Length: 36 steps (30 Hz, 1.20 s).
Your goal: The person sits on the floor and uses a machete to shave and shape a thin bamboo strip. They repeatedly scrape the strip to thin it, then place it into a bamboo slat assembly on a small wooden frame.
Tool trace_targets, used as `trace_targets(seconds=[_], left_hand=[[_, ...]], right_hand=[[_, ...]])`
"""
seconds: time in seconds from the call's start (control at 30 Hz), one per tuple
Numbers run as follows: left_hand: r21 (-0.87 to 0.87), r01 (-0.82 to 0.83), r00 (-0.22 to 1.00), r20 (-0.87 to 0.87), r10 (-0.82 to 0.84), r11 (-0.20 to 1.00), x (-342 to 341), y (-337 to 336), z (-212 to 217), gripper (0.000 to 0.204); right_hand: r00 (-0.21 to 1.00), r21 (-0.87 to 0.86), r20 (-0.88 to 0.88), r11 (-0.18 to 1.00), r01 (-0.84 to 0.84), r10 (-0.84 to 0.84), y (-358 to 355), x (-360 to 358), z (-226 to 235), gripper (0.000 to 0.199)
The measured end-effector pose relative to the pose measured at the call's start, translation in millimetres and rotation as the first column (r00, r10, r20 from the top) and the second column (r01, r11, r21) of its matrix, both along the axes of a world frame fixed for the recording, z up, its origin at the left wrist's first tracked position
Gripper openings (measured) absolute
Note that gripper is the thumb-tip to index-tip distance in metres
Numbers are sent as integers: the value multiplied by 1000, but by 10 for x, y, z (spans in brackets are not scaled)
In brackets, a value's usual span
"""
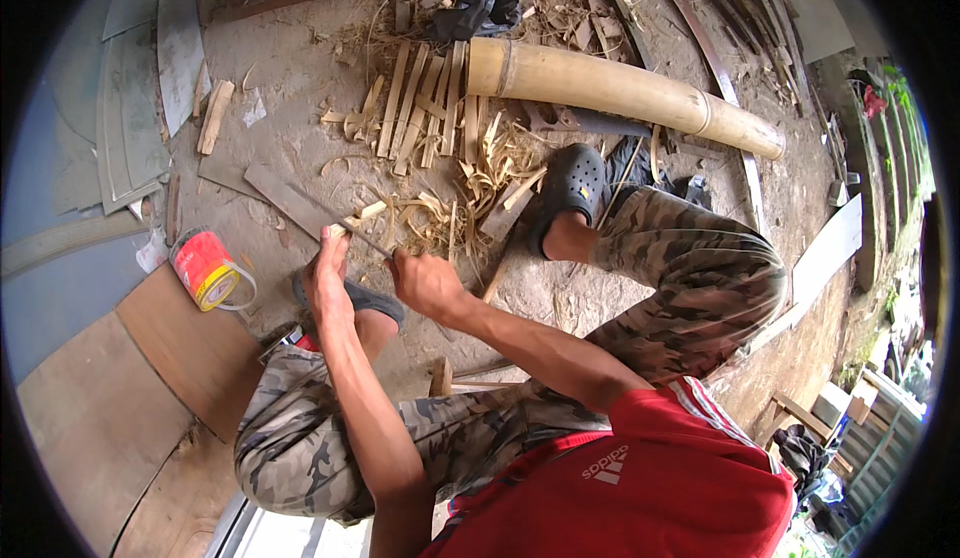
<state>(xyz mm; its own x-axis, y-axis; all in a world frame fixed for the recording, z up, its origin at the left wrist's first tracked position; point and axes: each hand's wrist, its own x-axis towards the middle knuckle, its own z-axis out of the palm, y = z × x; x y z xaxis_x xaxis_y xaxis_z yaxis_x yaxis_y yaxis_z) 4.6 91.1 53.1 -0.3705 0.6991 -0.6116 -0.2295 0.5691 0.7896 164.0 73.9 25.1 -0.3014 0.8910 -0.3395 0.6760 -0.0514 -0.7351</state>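
My right hand [428, 283] is closed around the handle of a knife [362, 238], whose long thin blade slants up and to the left. Just left of it, my left hand [328, 276] grips a short bamboo strip [345, 228], and the blade lies across the strip by the fingertips. Most of the strip is hidden behind fingers and blade. Curled pale bamboo shavings [490, 163] are heaped on the ground beyond my hands. Several split bamboo strips [393, 103] lie side by side past the shavings, beside a thick bamboo pole [610, 88].
A red and yellow pail [203, 270] with a handle lies at the left by wooden boards [110, 428]. My dark clogs [575, 183] flank the work area. A black plastic bag [478, 10] rests at the far side. Long planks [715, 53] line the right.
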Motion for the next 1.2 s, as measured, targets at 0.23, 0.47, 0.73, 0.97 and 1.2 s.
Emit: trace_targets(seconds=[0.23,0.47,0.73,0.97,1.2], left_hand=[[-11,-23,998,66,23,1000,15,-99,3,71],[-10,66,993,100,-64,998,93,-73,70,76],[8,46,991,125,-47,999,-18,-127,14,80],[-14,19,995,93,-18,1000,-1,-97,5,75],[-3,6,994,113,-6,1000,-154,-137,-68,74]], right_hand=[[995,-49,69,996,-73,77,39,95,-353,21],[992,41,122,999,14,-19,0,138,-757,29],[995,-173,94,985,2,14,63,153,-460,24],[996,-5,-25,996,-85,85,-133,83,-398,27],[987,-60,46,987,-148,151,-97,-13,-68,27]])
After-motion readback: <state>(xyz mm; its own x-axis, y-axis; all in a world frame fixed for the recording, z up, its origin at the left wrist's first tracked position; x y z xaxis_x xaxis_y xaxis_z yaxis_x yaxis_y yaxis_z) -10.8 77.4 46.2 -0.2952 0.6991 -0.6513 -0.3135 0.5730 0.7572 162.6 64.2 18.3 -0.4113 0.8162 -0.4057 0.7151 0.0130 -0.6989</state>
